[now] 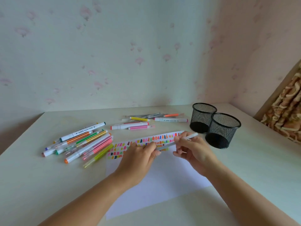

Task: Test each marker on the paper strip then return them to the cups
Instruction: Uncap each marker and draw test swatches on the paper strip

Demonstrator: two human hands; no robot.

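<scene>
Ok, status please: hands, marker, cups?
Left hand and right hand grip pale grey marker over swatch-covered paper strip. Two black mesh cups empty. Nothing blocks them.

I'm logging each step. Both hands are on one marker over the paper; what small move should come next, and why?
Probably pull the two ends apart to uncap it. The left hand and right hand each grip an end of the pale marker over the paper strip, and no tip shows yet. Whether it has already been tested cannot be told.

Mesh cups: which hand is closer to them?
Right. The right hand sits just left of the mesh cups; the left hand, gripping the same marker, is farther left over the paper.
</scene>
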